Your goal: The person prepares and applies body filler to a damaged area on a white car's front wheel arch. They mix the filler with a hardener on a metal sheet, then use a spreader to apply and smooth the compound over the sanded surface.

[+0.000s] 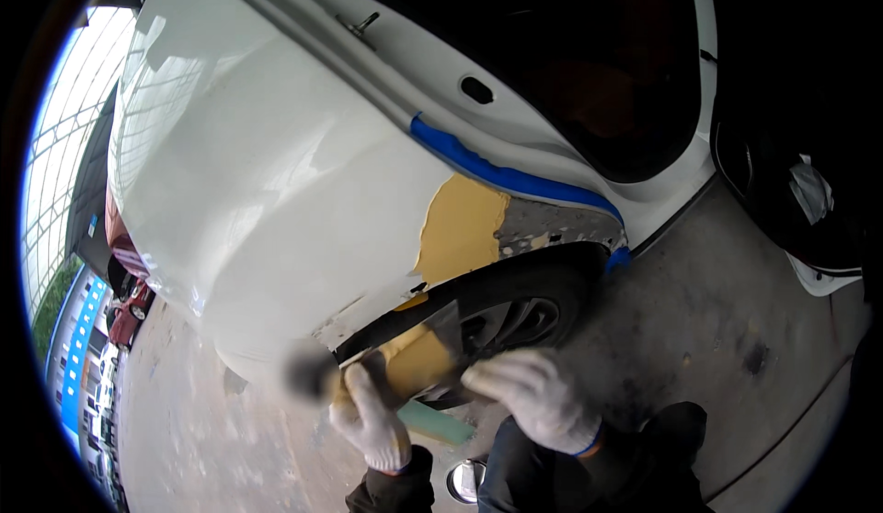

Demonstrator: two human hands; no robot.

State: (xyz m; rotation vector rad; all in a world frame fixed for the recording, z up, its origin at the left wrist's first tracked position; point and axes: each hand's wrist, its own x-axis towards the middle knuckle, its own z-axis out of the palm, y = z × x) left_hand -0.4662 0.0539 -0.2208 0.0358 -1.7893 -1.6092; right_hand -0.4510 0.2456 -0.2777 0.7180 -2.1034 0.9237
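Body filler (462, 228), yellow and smooth, covers a patch of the white car's rear fender (276, 191), above the wheel arch. Bare grey metal (543, 223) lies beside it, under a strip of blue masking tape (497, 171). In front of the wheel, my left hand (372, 421), in a white knit glove, is closed around a flat putty board (418, 361) loaded with yellow filler. My right hand (538, 398), gloved too, is just right of the board with its fingers together. Motion blur hides what, if anything, those fingers grip. A dark, thin plate edge (448, 327) shows at the board's far side.
The car's wheel (520, 324) is behind my hands. An open door (782, 200) hangs at the right. A round tin (466, 481) stands by my knee, near a green strip (437, 423) on the concrete floor (248, 449). A dark cable (782, 428) runs at lower right.
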